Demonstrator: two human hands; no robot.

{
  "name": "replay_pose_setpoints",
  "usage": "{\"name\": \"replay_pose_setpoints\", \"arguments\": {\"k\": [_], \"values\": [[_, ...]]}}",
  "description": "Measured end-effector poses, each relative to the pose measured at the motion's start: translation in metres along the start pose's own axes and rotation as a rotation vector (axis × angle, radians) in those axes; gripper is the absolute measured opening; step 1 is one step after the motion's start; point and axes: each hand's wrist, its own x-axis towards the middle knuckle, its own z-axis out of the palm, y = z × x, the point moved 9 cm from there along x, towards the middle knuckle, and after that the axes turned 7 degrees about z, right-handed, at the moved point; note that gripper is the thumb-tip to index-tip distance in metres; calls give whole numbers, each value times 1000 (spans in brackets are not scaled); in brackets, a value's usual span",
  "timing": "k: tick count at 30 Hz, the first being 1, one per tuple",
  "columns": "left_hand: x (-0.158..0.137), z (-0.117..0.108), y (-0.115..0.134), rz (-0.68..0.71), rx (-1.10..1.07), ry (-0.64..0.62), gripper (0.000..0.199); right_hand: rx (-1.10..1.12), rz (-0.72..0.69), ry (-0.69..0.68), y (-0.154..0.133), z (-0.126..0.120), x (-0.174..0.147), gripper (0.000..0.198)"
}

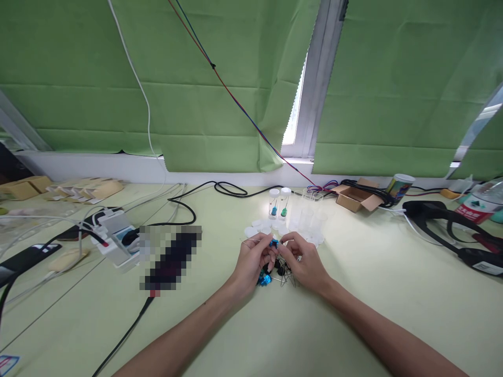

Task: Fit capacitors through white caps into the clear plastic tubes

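Note:
My left hand point(252, 260) pinches a small bright blue piece point(274, 242) between thumb and fingers. A thin pale wire sticks out to its left. My right hand point(307, 260) is closed at the same piece's right side, its fingertips pressed together there. Under both hands lies a small pile of black, green and blue pieces with thin bent metal wires point(290, 276); a blue one point(265, 280) shows at its left edge. Just behind stand two clear vials with white caps, one with a blue piece point(274, 211), the other with a green piece point(283, 212).
White round caps point(257, 228) and clear open vials point(308, 217) stand behind my hands. An open cardboard box point(351, 199), a can point(400, 187) and a black headset point(451, 235) are to the right. A power strip point(113, 238) and cables lie left, beside a blurred-out dark object point(173, 262).

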Motion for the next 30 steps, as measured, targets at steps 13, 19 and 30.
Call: {"name": "replay_pose_setpoints", "arguments": {"k": [13, 19, 30], "values": [[-1, 3, 0, 8, 51, -36, 31, -55, -2, -8, 0, 1, 1, 36], [-1, 4, -2, 8, 56, -48, 30, -93, 12, 21, 1, -1, 2, 45], [1, -1, -2, 0, -4, -9, 30, -1, -14, -29, -1, 3, 0, 17]]}}
